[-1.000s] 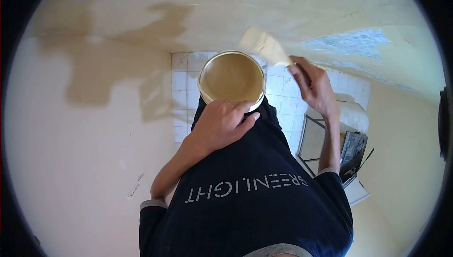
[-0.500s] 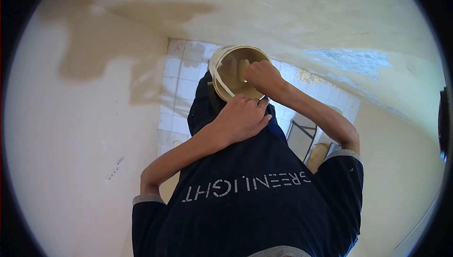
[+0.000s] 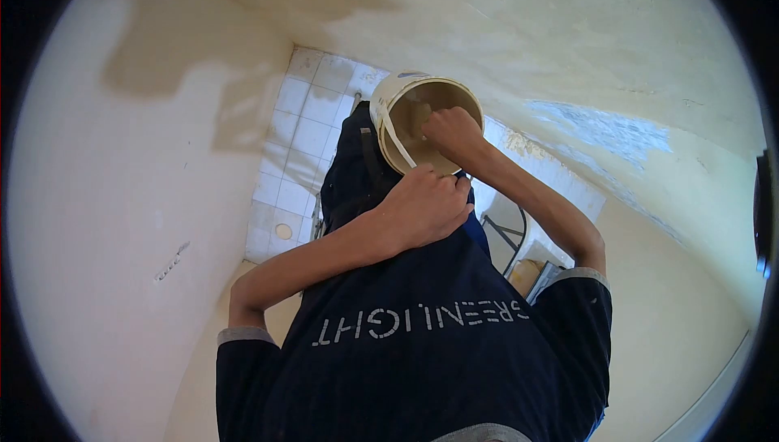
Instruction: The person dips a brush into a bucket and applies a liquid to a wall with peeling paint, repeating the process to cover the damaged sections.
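Note:
A pale cream bucket (image 3: 389, 95) is tilted with its mouth toward me, above my dark-trousered legs. My left hand (image 3: 428, 205) is closed at the near rim, gripping the white bucket handle (image 3: 399, 140). Inside the bucket's mouth is my right hand (image 3: 456, 135), its fingers curled into a fist. A pale object (image 3: 419, 115) shows beside those fingers, partly hidden, and its kind is unclear. The bucket's inner wall looks beige and smeared.
Walls close in on the left (image 3: 105, 199) and ahead, the latter with a peeling bluish-white patch (image 3: 604, 127). White floor tiles (image 3: 302, 130) lie below. A dark metal frame (image 3: 507, 235) stands below my right arm, beside a tan object (image 3: 526, 275).
The view has shifted slightly, and the bucket appears a little farther right. My right hand has moved slightly within the bucket's mouth. My left hand keeps its hold.

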Action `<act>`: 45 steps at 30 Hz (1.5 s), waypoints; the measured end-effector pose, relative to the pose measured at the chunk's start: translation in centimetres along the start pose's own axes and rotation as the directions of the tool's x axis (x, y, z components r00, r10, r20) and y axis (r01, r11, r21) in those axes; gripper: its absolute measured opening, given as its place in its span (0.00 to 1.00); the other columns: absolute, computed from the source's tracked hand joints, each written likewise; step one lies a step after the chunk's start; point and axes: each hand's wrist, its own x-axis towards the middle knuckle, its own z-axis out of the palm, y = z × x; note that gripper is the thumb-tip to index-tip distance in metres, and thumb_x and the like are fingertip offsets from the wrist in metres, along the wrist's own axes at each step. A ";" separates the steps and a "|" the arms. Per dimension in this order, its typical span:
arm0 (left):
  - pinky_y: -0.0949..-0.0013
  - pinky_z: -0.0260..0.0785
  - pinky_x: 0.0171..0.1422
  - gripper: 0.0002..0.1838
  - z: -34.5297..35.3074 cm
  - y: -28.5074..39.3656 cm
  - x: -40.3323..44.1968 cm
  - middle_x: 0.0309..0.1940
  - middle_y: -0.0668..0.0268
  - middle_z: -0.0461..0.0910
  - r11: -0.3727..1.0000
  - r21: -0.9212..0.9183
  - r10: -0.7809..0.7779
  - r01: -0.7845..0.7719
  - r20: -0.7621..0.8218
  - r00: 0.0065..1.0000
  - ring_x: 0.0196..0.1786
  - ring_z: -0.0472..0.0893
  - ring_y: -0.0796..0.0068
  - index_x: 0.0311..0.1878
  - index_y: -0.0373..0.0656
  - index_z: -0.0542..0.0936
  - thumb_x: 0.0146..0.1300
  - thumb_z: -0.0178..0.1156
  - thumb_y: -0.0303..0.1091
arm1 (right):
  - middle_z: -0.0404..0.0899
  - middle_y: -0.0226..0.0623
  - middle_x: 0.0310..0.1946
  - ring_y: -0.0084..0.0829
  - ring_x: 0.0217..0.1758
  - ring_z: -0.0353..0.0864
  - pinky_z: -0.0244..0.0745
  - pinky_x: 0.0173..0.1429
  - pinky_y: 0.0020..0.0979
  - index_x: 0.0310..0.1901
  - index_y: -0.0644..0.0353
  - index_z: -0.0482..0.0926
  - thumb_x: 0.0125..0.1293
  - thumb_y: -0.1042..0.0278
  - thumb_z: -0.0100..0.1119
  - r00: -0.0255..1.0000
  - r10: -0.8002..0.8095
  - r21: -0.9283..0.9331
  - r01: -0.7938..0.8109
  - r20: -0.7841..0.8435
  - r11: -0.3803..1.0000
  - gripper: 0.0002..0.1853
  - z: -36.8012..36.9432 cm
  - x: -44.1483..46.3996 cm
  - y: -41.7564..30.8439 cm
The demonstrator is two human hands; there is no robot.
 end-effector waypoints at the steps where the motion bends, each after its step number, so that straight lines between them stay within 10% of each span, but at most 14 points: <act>1: 0.59 0.73 0.51 0.21 -0.1 0.0 -0.1 0.37 0.52 0.84 1.000 0.002 0.003 -0.003 0.003 1.000 0.42 0.84 0.59 0.50 0.32 0.78 0.69 0.53 0.43 | 0.83 0.39 0.24 0.36 0.30 0.86 0.78 0.30 0.34 0.23 0.56 0.83 0.52 0.72 0.62 1.000 0.013 -0.004 -0.013 -0.013 1.000 0.03 0.0 0.1 -0.1; 38: 0.59 0.74 0.52 0.21 -0.9 -0.7 0.7 0.37 0.52 0.83 0.996 -0.039 -0.081 0.082 0.030 0.996 0.43 0.83 0.57 0.52 0.32 0.77 0.68 0.54 0.42 | 0.81 0.42 0.27 0.40 0.28 0.84 0.81 0.34 0.37 0.33 0.61 0.81 0.58 0.71 0.59 0.980 0.147 0.076 -0.137 -0.132 0.988 0.04 -2.2 -4.2 1.4; 45: 0.57 0.74 0.52 0.22 -0.6 -1.0 0.7 0.37 0.49 0.82 0.993 -0.059 -0.099 0.099 0.003 0.995 0.44 0.82 0.54 0.53 0.32 0.76 0.67 0.55 0.43 | 0.83 0.51 0.31 0.46 0.30 0.84 0.78 0.33 0.40 0.45 0.63 0.77 0.64 0.66 0.64 0.913 0.311 0.679 -0.052 -0.265 0.732 0.13 -3.4 -9.6 3.8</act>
